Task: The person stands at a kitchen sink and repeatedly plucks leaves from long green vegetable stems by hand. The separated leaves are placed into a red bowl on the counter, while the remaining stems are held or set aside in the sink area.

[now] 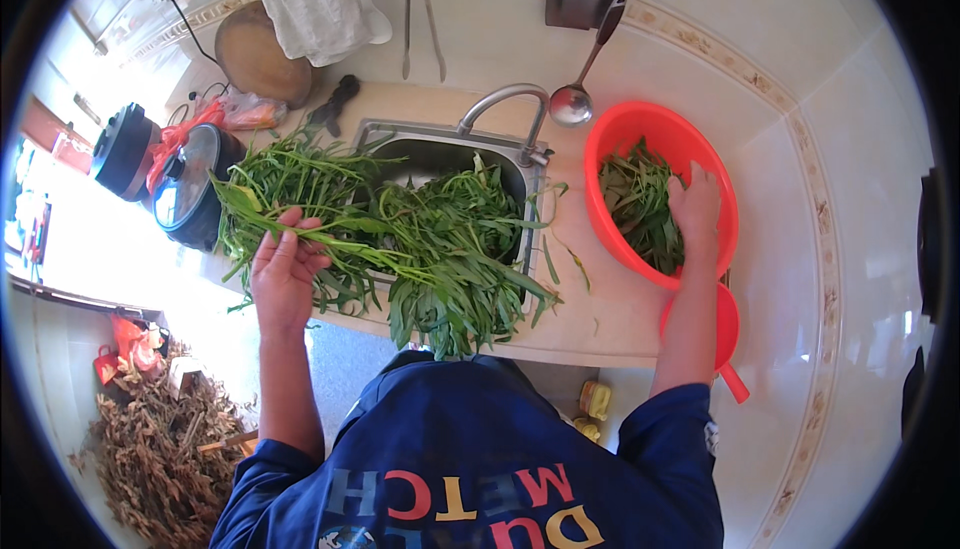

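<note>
My left hand [289, 267] holds a few long green stems [352, 245] of a leafy vegetable, which looks like water spinach, between thumb and fingers. Beneath and beside it, a large heap of the same greens [450, 271] lies across the steel sink [409, 151] and hangs over the counter's front edge. My right hand [696, 204] reaches into a red plastic basin [637, 117], at the right side of the loose leaves [641, 196] inside. Its fingertips are partly out of sight, so whether it grips any leaves cannot be made out.
A curved faucet [510, 95] rises behind the sink. From the wall hang a ladle [574, 102], tongs [424, 23] and a white cloth [319, 5]. Lidded pots [191, 181] stand left, near a round wooden board [262, 53]. A red dipper [720, 331] sits below the basin; dry plant matter [172, 459] is piled lower left.
</note>
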`<state>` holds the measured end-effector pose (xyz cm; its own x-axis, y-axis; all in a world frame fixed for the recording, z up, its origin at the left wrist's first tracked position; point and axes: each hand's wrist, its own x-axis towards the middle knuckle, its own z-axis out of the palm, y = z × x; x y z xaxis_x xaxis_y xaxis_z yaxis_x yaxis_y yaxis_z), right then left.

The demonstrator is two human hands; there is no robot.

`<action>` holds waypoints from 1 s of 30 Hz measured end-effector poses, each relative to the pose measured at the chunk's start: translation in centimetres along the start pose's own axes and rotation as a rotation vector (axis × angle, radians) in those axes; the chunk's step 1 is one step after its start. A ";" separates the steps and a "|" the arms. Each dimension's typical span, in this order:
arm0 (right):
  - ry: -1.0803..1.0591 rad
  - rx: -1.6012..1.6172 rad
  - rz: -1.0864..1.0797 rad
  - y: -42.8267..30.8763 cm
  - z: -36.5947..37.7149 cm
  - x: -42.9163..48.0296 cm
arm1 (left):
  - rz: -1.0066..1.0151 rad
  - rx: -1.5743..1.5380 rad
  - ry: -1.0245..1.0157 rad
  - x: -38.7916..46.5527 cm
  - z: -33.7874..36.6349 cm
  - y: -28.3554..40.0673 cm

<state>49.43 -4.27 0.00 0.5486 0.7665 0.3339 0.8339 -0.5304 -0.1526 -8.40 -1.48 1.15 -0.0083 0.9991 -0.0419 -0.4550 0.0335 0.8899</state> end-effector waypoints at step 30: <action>-0.842 0.347 -0.423 -23.6 11.6 -22.5 | 0.509 1.616 0.539 12.1 -16.1 4.0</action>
<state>18.09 -4.76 -14.73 -0.0444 0.9454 -0.3228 0.8681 -0.1234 -0.4807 -24.66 10.29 -3.06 -0.2698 0.8109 0.5193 0.9280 0.0749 0.3651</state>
